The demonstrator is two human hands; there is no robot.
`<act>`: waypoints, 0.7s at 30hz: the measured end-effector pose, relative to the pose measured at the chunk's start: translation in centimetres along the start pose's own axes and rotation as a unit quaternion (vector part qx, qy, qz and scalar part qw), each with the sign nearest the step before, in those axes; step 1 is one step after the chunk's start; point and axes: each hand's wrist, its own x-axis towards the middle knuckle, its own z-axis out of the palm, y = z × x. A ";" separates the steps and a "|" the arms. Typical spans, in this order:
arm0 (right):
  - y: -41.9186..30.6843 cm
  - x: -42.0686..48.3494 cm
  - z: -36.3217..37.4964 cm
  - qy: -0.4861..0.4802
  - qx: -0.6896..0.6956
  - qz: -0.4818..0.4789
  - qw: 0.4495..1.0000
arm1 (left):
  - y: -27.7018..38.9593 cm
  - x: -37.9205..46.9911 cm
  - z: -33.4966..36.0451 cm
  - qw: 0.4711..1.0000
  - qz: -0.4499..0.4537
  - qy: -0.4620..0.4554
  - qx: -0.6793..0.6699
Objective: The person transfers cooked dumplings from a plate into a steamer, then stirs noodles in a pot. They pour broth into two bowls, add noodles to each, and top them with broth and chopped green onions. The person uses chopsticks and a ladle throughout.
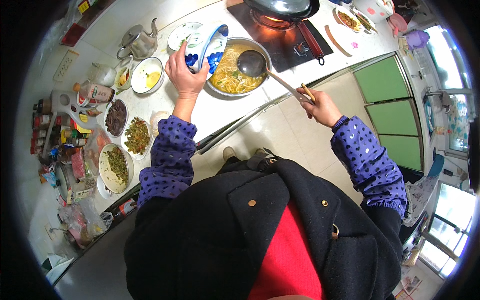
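My left hand (188, 75) grips a white bowl with blue flowers (214, 48), tilted on its side at the left rim of a metal pot (268, 56). Noodles in yellowish broth (232, 80) fill the pot. My right hand (319, 106) holds the long handle of a metal ladle (252, 63) and what seems a short wooden stick (308, 93). The ladle's bowl is over the right part of the noodles; whether it holds broth cannot be told. Left of my left hand stands a white bowl with yellow liquid (147, 76), and behind it a plate with green bits (180, 34).
A lidded pan (285, 9) sits on the glowing cooktop (277, 56), its red handle (310, 41) pointing towards me. A metal kettle (138, 41) stands at the back left. Dishes of food (137, 135), a bottle (95, 92) and spice jars crowd the left counter.
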 end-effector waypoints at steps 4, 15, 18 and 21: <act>0.2 0.4 0.0 0.004 -0.012 0.001 1.000 | -1.2 -0.7 -0.1 0.993 -0.106 0.022 -0.051; -2.2 -0.8 -2.3 -0.018 0.163 0.064 0.984 | -4.6 -2.1 -1.4 0.831 -0.464 0.080 -0.295; -3.8 -1.6 -3.3 -0.021 0.173 0.048 0.983 | -4.0 -2.9 -1.6 0.798 -0.488 0.086 -0.344; -5.7 -2.2 -3.9 -0.043 0.184 0.028 0.982 | -3.2 -3.4 -1.7 0.776 -0.508 0.077 -0.367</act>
